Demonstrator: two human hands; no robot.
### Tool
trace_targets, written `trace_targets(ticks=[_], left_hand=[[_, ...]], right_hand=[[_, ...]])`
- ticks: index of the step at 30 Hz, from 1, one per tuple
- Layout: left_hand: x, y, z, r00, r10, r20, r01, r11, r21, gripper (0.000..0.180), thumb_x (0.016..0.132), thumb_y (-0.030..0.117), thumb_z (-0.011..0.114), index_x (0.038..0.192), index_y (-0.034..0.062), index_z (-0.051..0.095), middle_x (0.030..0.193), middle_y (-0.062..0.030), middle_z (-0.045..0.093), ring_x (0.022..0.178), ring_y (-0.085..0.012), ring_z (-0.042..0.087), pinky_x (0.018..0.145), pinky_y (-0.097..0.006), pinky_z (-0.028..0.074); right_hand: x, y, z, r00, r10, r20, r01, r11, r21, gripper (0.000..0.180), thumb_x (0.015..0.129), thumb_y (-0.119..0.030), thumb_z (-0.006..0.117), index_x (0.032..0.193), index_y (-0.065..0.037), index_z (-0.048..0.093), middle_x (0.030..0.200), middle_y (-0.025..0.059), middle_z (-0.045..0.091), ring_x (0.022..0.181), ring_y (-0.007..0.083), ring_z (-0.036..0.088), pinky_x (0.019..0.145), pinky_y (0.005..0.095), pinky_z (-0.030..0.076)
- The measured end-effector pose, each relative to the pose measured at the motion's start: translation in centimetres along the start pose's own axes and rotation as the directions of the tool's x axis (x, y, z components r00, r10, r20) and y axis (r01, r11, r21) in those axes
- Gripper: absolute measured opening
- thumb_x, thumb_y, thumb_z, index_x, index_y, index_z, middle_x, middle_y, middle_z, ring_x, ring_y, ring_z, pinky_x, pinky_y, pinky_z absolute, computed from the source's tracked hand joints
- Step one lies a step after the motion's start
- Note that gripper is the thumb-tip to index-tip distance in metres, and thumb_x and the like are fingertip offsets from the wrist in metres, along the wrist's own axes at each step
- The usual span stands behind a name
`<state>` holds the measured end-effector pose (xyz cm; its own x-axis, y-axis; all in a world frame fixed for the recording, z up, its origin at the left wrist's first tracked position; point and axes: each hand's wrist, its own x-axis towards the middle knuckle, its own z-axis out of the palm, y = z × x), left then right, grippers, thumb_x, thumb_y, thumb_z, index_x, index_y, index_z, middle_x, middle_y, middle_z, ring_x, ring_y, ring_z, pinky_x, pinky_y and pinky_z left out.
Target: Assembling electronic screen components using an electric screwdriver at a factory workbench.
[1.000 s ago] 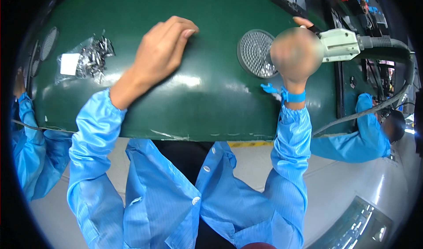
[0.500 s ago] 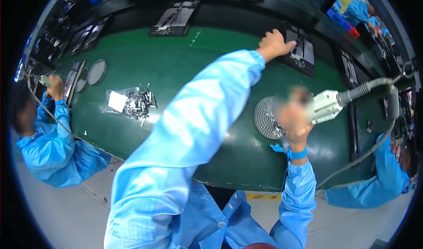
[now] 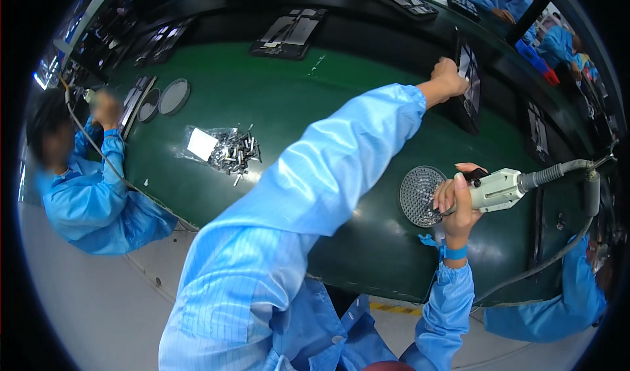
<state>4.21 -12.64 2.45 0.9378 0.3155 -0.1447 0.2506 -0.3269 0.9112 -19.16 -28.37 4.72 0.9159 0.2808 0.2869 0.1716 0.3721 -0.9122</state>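
My left hand [image 3: 449, 80] is stretched out across the bench, its fingers closed on the near edge of a flat black device [image 3: 470, 85] with silvery panels. That device is tilted up steeply off the dark belt. My right hand [image 3: 461, 207] grips a pale electric screwdriver [image 3: 502, 190], held sideways with its cable running off to the right. Its tip is hidden by my fingers. Just beside and partly behind this hand lies a round dish [image 3: 413, 197] with a dimpled grey surface and small shiny bits in it.
A clear bag [image 3: 226, 149] spills small metal parts onto the green bench [image 3: 275, 118]. Another flat device [image 3: 289, 35] lies on the dark far strip. Co-workers in blue sit at the left [image 3: 108, 194] and right [image 3: 558, 305]. The screwdriver cable [image 3: 558, 270] loops at the right.
My left hand has gone from reaching open over the flat device to gripping its edge, and the device has been tipped up. My right hand still holds the electric screwdriver. The view has shifted slightly.
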Motion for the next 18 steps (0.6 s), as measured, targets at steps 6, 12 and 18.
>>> trace_targets(ticks=[6,12,18], left_hand=[[-4.5,-3.4,-11.0,0.964,0.21,-0.162,-0.255,0.9,-0.354,0.026,0.077,0.004,0.078,0.089,-0.0153,0.066,0.087,-0.0175,0.07,0.074,-0.0217,0.069,0.065,-0.037,0.055],[-22.0,-7.8,-20.7,0.985,0.146,-0.087,-0.166,0.937,-0.306,0.054,0.081,0.02,0.081,0.116,-0.0137,0.056,0.102,-0.0161,0.068,0.091,-0.0178,0.066,0.081,-0.031,0.054],[-37.9,-14.0,-20.8,0.98,-0.196,-0.045,0.161,0.896,-0.414,0.069,0.08,0.023,0.084,0.124,-0.0134,0.044,0.113,-0.0191,0.061,0.102,-0.0195,0.063,0.089,-0.032,0.053]], right_hand=[[0.3,1.0,-0.6,1.0,-0.021,-0.024,0.021,1.0,0.001,0.017,0.094,-0.002,0.053,0.11,0.002,0.05,0.053,0.0006,0.039,0.042,0.0089,0.038,0.042,0.0267,0.039],[0.0,0.2,-0.4,1.0,-0.024,-0.021,0.023,0.999,-0.029,0.017,0.097,-0.006,0.051,0.111,0.003,0.051,0.053,-0.0001,0.039,0.041,0.0092,0.038,0.043,0.0265,0.038],[0.1,0.6,0.5,0.999,-0.045,0.002,0.045,0.997,-0.061,0.02,0.099,-0.011,0.049,0.112,0.003,0.05,0.055,-0.0001,0.034,0.043,0.0097,0.034,0.044,0.028,0.036]])
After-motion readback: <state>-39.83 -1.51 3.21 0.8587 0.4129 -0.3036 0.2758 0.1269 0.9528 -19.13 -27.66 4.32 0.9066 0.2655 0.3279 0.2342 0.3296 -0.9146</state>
